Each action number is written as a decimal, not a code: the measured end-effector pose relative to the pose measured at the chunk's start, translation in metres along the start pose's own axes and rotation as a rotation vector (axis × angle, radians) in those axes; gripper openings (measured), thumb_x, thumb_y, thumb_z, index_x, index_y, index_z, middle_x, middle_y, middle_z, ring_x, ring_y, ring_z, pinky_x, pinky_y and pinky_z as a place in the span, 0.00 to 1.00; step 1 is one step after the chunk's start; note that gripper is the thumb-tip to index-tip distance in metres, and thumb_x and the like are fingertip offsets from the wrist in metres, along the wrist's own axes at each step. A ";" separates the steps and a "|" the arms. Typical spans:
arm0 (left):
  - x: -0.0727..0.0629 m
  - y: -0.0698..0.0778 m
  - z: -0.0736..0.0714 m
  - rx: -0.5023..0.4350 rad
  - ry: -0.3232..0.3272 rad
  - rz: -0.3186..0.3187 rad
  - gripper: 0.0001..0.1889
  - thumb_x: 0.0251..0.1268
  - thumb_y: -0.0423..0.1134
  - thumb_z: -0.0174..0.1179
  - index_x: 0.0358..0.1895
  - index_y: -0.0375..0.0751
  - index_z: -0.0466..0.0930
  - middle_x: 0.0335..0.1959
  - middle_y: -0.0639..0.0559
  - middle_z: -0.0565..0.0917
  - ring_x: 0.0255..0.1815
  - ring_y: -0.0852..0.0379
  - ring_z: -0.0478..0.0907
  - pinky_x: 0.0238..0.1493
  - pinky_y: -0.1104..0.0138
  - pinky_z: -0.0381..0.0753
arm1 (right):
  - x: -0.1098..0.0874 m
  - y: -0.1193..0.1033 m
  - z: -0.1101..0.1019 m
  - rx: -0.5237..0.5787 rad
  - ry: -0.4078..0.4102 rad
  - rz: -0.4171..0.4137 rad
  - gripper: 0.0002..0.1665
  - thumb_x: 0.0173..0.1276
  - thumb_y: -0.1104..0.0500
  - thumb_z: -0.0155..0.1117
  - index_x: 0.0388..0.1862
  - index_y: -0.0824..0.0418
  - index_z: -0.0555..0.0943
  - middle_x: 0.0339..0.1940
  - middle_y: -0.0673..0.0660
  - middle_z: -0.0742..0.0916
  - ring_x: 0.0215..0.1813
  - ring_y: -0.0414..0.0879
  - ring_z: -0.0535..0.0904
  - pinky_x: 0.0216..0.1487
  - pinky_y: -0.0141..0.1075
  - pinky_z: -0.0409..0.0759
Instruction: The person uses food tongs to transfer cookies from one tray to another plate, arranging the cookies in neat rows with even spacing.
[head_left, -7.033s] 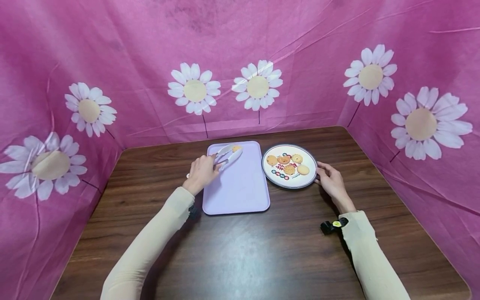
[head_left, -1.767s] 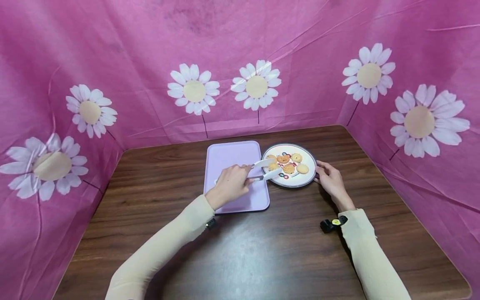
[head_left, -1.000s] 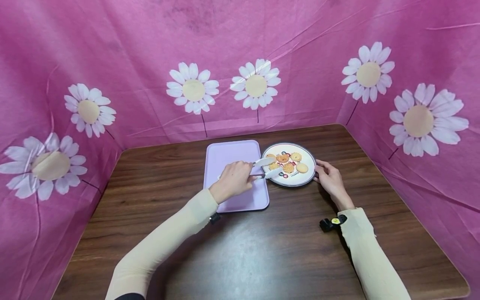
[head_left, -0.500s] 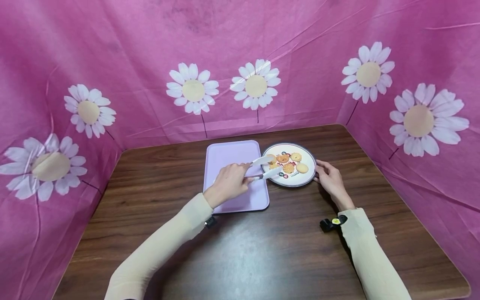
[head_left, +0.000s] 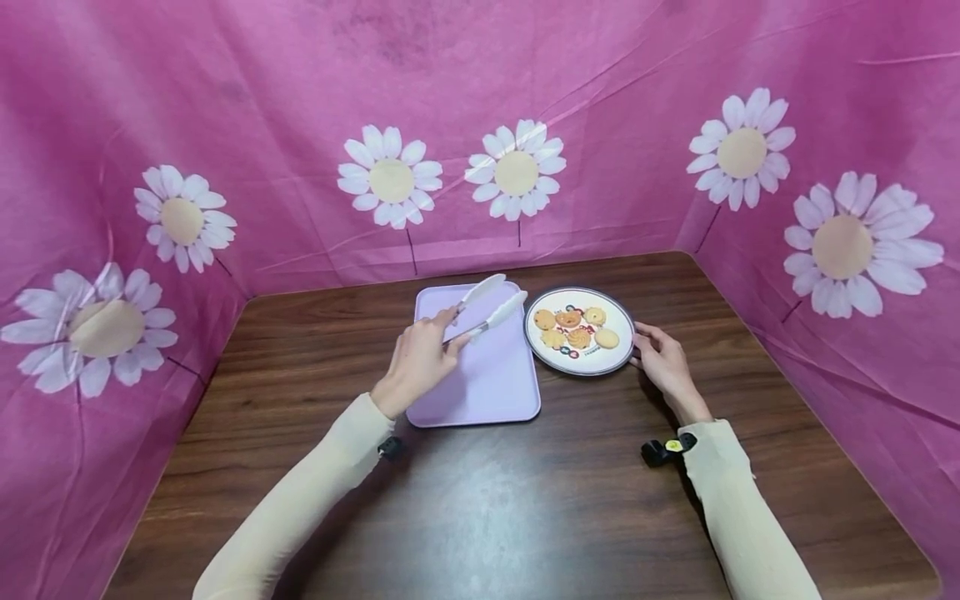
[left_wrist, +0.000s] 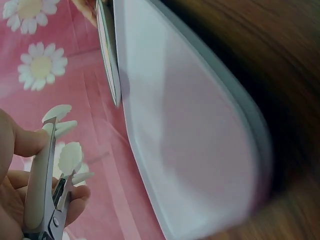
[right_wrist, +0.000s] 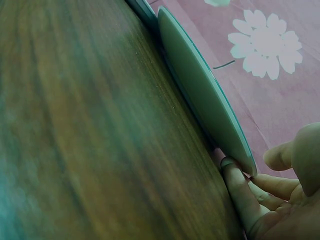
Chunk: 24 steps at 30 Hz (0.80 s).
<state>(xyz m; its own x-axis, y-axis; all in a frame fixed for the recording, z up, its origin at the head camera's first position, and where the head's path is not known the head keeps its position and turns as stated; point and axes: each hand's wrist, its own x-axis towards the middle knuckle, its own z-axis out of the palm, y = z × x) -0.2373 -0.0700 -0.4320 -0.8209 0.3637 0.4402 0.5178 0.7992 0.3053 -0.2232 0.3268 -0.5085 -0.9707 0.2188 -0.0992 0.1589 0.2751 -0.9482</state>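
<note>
In the head view, my left hand (head_left: 420, 360) grips a pair of tongs (head_left: 489, 310) with white tips over the lilac tray (head_left: 487, 383). The tongs' tips stand apart and hold nothing, which the left wrist view also shows. Right of the tray is a round white plate (head_left: 585, 362) with a dark rim and red print. Several cookies lie on it, among them a star-shaped cookie (head_left: 552, 338) at its left and a swirled cookie (head_left: 579, 337). My right hand (head_left: 664, 367) holds the plate's right edge, with fingers at and below the rim in the right wrist view.
The brown wooden table (head_left: 480, 517) carries the tray and plate side by side near its back edge. A pink cloth (head_left: 450, 75) printed with white daisies hangs behind and at both sides. Wrist cameras sit on both sleeves.
Earlier, the tongs carried a cookie above the tray, then reached the plate. The star-shaped cookie now lies on the plate, and my left hand has drawn the tongs back leftward. My right hand stays put.
</note>
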 end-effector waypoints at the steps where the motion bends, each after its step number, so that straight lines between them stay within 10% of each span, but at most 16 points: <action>1: -0.001 -0.004 -0.002 -0.003 0.005 -0.019 0.23 0.71 0.46 0.67 0.63 0.40 0.81 0.40 0.41 0.90 0.34 0.40 0.87 0.31 0.47 0.84 | 0.000 0.000 0.000 -0.003 0.002 0.002 0.31 0.86 0.53 0.45 0.81 0.67 0.64 0.70 0.73 0.76 0.41 0.23 0.77 0.45 0.18 0.81; 24: -0.039 -0.108 -0.012 0.111 0.052 -0.431 0.15 0.67 0.45 0.66 0.36 0.32 0.83 0.30 0.29 0.86 0.35 0.23 0.84 0.33 0.38 0.79 | 0.000 -0.001 0.001 -0.048 0.016 -0.012 0.30 0.85 0.56 0.47 0.80 0.67 0.65 0.67 0.71 0.77 0.42 0.22 0.76 0.44 0.18 0.80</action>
<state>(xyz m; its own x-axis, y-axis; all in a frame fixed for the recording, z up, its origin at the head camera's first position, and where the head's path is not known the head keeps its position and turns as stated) -0.2579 -0.1762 -0.4718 -0.9415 -0.0364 0.3350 0.0992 0.9202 0.3787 -0.2231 0.3256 -0.5083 -0.9696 0.2301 -0.0832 0.1566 0.3223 -0.9336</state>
